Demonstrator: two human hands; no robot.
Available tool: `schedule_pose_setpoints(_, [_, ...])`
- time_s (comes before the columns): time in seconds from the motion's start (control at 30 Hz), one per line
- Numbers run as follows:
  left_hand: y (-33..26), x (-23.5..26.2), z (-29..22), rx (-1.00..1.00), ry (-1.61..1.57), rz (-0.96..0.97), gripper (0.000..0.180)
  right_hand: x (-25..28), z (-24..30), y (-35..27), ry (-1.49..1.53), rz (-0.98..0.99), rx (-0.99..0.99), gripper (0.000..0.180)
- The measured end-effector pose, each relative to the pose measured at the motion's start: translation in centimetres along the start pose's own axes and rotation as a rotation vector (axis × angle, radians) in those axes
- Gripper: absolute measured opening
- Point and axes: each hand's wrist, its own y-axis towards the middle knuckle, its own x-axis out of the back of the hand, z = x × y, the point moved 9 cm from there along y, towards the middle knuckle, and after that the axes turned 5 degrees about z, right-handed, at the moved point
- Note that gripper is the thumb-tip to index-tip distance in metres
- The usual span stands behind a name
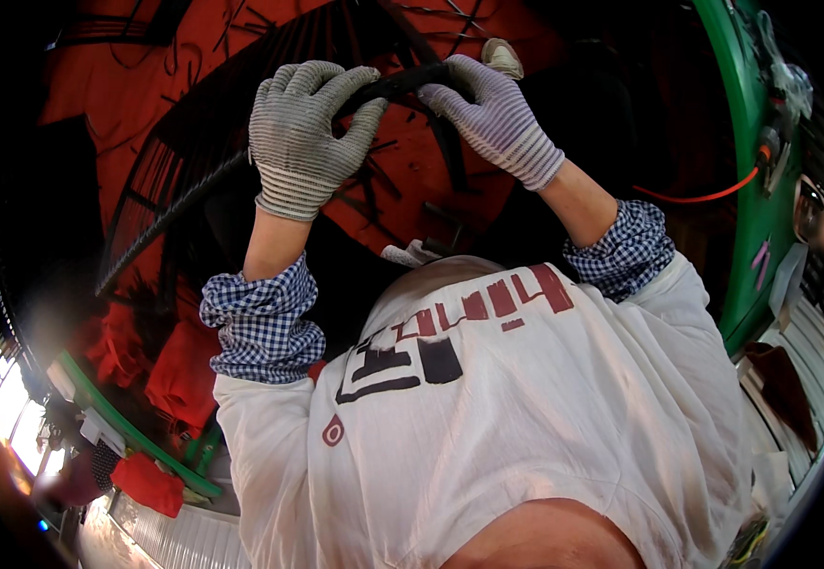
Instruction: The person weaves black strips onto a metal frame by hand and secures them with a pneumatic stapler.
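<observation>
Fingers [341, 87] half-curled, the left hand [298, 142] holds a black bar [398, 83] above the red surface [412, 161] and hides part of a barred frame [177, 207]; the right hand [495, 121] closes its fingers round the bar; an orange cord [706, 198] crosses the green bench [749, 256]'s left edge.

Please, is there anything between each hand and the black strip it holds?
Only the striped gloves, worn on the left hand and right hand; nothing else visibly stands between them and the black strip.

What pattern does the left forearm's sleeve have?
The left sleeve has blue-and-white checks, best seen in the head view.
</observation>
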Motion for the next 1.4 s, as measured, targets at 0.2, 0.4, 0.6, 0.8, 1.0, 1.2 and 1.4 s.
schedule_pose_setpoints(0.2, [-0.3,1.1,0.3,0.029,0.007,-0.094,0.031,0.2,0.5,0.1,0.035,-0.036,0.020,0.027])
schedule_pose_setpoints(0.4, [-0.4,0.9,0.8,0.043,-0.070,-0.059,0.021,0.2,0.3,0.2,0.016,-0.043,-0.002,0.029])
schedule_pose_setpoints(0.6, [-0.4,0.7,0.8,0.045,-0.127,-0.070,0.018,0.2,0.3,0.3,0.014,-0.054,0.014,0.030])
schedule_pose_setpoints(0.8, [-0.3,0.6,0.7,0.046,-0.139,-0.085,0.018,0.3,0.2,0.2,-0.014,-0.064,0.033,0.032])
schedule_pose_setpoints(1.0, [-0.4,0.5,0.7,0.063,-0.083,-0.061,0.020,0.3,0.2,0.2,0.008,-0.083,0.044,0.033])
schedule_pose_setpoints(1.2, [-0.4,0.3,0.7,0.083,-0.017,-0.003,0.021,0.3,0.0,0.3,0.000,-0.073,0.031,0.032])
schedule_pose_setpoints(1.4, [-0.4,0.2,1.0,0.102,-0.090,-0.030,0.021,0.3,0.2,0.3,0.009,-0.105,0.064,0.031])
